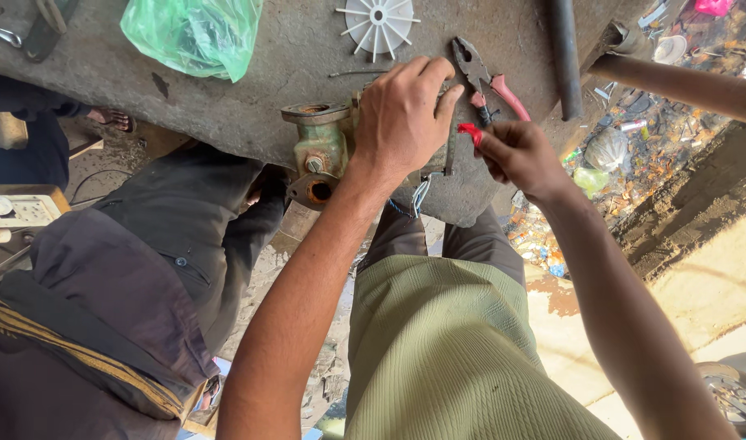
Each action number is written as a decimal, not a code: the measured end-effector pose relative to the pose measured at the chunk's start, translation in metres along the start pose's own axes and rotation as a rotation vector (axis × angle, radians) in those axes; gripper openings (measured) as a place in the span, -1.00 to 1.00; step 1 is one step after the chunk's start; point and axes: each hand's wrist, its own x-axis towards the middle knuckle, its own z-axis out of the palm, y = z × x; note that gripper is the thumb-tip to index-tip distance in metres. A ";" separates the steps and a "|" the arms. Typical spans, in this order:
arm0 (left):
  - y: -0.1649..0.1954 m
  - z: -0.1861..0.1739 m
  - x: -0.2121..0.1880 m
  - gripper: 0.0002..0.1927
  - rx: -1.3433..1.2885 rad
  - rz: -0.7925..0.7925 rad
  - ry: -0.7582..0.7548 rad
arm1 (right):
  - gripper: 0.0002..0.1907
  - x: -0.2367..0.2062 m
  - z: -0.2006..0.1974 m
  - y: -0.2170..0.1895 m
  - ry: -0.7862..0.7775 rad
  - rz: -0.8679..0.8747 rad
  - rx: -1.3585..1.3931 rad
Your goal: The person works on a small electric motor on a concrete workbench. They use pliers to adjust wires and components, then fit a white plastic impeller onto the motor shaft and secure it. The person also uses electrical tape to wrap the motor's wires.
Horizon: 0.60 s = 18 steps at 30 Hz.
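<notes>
My left hand is clamped over the top of a worn green pump body that sits at the edge of a concrete slab. My right hand pinches a small red-handled tool just to the right of the pump; its tip is hidden. Blue and white wires hang below the pump. Red-handled pliers lie on the slab just beyond my right hand.
A white plastic fan wheel and a green plastic bag lie on the slab. A dark pipe crosses its right side. Another person in dark clothes stands at my left. Littered ground lies to the right.
</notes>
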 end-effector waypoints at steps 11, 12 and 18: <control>0.004 -0.003 -0.001 -0.76 -0.044 0.021 0.027 | -0.82 0.039 -0.003 -0.012 0.143 0.045 -0.707; 0.004 -0.004 0.000 -0.76 -0.049 0.032 0.036 | -0.81 0.034 -0.005 -0.012 0.099 0.021 -0.786; 0.006 -0.008 0.003 -0.75 -0.023 0.011 -0.004 | -0.75 0.010 -0.016 -0.021 0.048 -0.011 -0.546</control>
